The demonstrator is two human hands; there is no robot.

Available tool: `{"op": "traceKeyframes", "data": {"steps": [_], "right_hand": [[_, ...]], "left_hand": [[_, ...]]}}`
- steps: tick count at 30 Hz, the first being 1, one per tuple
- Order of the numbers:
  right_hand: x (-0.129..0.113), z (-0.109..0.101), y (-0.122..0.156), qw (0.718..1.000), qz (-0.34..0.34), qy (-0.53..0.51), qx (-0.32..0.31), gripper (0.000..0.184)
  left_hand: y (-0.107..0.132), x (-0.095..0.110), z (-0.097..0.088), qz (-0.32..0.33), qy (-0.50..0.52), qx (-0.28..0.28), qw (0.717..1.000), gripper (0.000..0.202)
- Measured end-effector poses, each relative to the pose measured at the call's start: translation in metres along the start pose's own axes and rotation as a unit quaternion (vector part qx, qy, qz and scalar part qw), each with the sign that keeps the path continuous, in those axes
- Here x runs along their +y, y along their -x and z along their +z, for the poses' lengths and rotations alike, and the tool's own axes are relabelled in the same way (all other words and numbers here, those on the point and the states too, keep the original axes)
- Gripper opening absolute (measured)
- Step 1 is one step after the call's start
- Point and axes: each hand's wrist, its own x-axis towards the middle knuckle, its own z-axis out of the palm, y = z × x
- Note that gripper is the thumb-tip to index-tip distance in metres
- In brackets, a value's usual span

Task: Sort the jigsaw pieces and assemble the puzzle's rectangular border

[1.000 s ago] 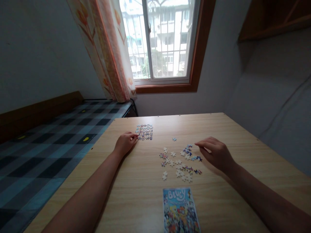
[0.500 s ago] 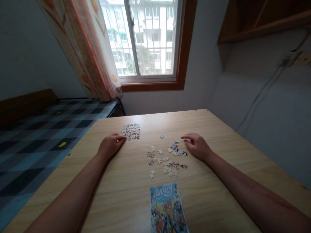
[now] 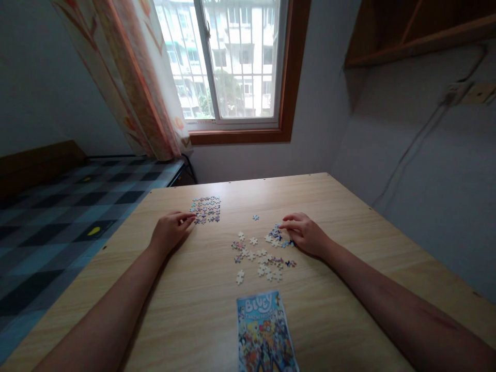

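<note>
My left hand [image 3: 170, 232] rests on the table at the left edge of a block of joined jigsaw puzzle pieces [image 3: 207, 211]. Its fingers are slightly apart, the tips by the lower left corner of the block, and I see no piece in them. With its index finger stretched out, my right hand [image 3: 308, 235] reaches the right side of a small heap of blue puzzle pieces [image 3: 275, 233]. Nothing shows between its fingers. Several loose pieces [image 3: 251, 255] lie between the hands, many with their pale backs up. One blue piece [image 3: 256, 217] lies alone farther back.
A colourful printed picture sheet [image 3: 265, 330] marked "Bluey" lies at the near side of the wooden table [image 3: 186, 315]. To the left is a bed with a checked cover [image 3: 127, 178]. A window [image 3: 240, 67] and curtain [image 3: 132, 88] are behind the table.
My right hand has moved left onto the edge of the blue heap. My left fingers have parted a little and drawn slightly back from the block. The camera view has shifted slightly.
</note>
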Motion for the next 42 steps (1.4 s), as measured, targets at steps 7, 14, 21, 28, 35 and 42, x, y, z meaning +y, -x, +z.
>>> {"op": "traceKeyframes", "data": {"steps": [7, 14, 21, 28, 35, 42], "right_hand": [[-0.016, 0.007, -0.003, 0.997, -0.014, 0.078, 0.000, 0.024], [-0.028, 0.017, -0.002, 0.992, -0.017, 0.123, -0.029, 0.027], [-0.019, 0.019, 0.000, 0.993, -0.020, 0.113, -0.007, 0.026], [-0.021, 0.019, -0.002, 0.994, -0.018, 0.110, 0.000, 0.022], [-0.027, 0.018, -0.003, 0.993, 0.016, 0.115, -0.014, 0.018], [-0.029, 0.018, -0.006, 0.993, 0.060, 0.093, -0.029, 0.015]], "left_hand": [[-0.001, -0.002, 0.001, -0.022, 0.002, 0.049, 0.999, 0.038], [-0.001, -0.006, -0.004, -0.187, 0.076, 0.175, 0.964, 0.050], [-0.002, -0.024, -0.004, -0.295, 0.166, 0.279, 0.899, 0.056], [-0.002, -0.024, -0.002, -0.302, 0.190, 0.282, 0.891, 0.054], [-0.003, -0.021, -0.003, -0.294, 0.171, 0.279, 0.898, 0.053], [-0.003, -0.018, -0.004, -0.289, 0.165, 0.274, 0.902, 0.053]]}}
